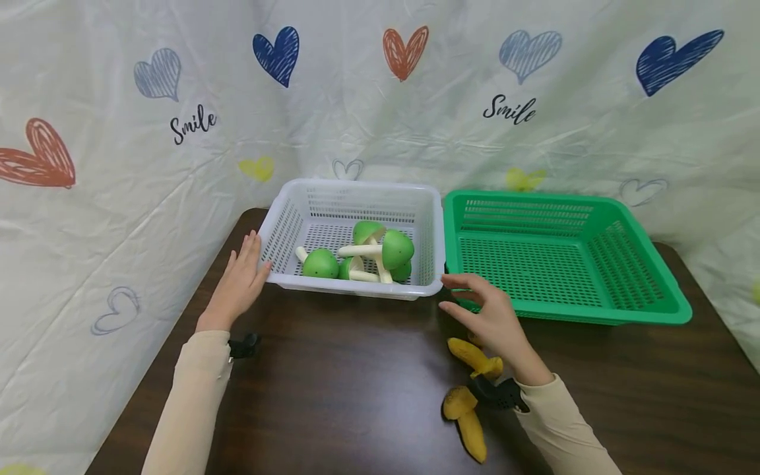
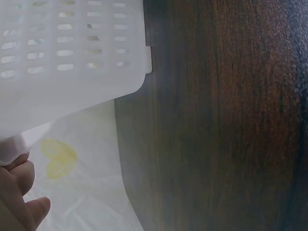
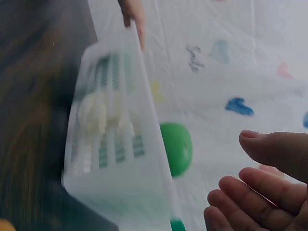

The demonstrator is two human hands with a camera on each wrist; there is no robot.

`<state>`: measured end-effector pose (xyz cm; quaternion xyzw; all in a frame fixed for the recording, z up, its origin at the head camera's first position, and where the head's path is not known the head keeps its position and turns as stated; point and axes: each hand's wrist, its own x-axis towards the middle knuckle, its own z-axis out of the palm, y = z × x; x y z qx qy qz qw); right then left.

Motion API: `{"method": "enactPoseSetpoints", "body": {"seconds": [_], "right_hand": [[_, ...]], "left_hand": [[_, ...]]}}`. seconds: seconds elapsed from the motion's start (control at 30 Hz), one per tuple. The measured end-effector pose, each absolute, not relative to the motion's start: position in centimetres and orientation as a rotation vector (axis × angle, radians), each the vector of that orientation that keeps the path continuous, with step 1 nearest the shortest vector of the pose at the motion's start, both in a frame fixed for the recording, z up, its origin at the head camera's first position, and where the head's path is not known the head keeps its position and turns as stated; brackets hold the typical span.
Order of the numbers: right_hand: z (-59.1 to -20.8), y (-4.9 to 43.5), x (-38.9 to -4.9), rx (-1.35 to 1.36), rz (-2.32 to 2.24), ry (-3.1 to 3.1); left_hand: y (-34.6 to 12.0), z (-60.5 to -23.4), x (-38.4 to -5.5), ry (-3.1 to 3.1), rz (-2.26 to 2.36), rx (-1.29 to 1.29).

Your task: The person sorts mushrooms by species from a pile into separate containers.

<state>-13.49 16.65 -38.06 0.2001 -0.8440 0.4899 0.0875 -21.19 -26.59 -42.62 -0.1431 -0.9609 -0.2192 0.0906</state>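
Note:
A white plastic basket (image 1: pixel 350 282) holds several green-capped mushrooms (image 1: pixel 398 249) with pale stems. My left hand (image 1: pixel 236 280) rests on the basket's left rim with its fingers extended; in the left wrist view, fingers (image 2: pixel 19 178) touch the rim from outside. Near the basket's right front corner is my right hand (image 1: pixel 483 313), thumb and fingers spread apart with nothing between them. The right wrist view shows the right hand (image 3: pixel 264 187) apart from the white basket (image 3: pixel 115 187). Below that hand, yellow mushrooms (image 1: pixel 473 356) lie on the table, one partly hidden by it.
A green basket (image 1: pixel 594 314) stands against the white basket's right side, with no mushrooms visible in it. Another yellow mushroom (image 1: pixel 469 422) lies nearer the front of the dark wooden table (image 1: pixel 344 382). Behind hangs a white cloth (image 1: pixel 356 112) printed with hearts.

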Motion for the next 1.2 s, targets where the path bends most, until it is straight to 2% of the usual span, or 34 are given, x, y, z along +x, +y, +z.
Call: {"method": "enactPoseSetpoints", "body": {"seconds": [0.7,1.07,1.2], "right_hand": [[-39.1,28.3,-9.1,0.168,1.068,-2.481],[-38.8,36.5,-10.7,0.087,0.624,-2.576],[-38.6,39.0,-11.9,0.141,0.454,-2.694]], "left_hand": [[-26.5,-42.6,-21.1,-2.862,-0.652,-0.413],[-26.5,-42.4,-21.0,-2.867,-0.646,-0.406],[-26.5,-42.4,-21.0,-2.869,-0.636,-0.402]]}}
